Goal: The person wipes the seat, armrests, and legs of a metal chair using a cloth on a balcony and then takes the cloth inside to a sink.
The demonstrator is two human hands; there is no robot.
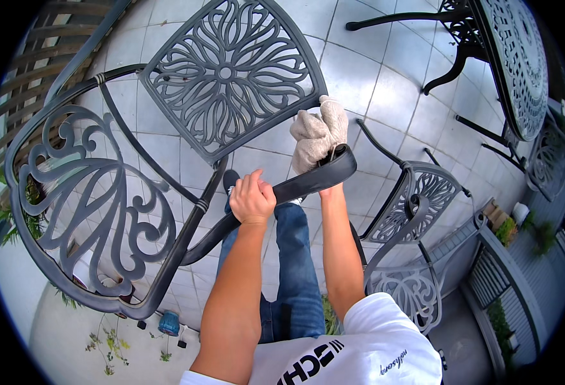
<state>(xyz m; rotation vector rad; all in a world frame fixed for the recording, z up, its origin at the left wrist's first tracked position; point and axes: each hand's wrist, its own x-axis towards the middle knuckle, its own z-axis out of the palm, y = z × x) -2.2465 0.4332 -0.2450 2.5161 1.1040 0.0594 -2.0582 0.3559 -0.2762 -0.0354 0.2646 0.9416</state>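
In front of me stands a dark cast-metal patio armchair with an openwork seat and a scrolled backrest on the left. My left hand is closed around the middle of its near armrest. A beige cloth or mitt covers my right hand, just beyond the armrest's curled front end. The right forearm passes beneath that armrest, and only the wrist shows bare. The cloth hides my right fingers, so their grip cannot be made out.
At right stands a second matching chair. A metal patio table is farther back, with another chair near it. Wooden lattice borders the upper left. On the lower left is a blue pot. Pale tiles cover the floor.
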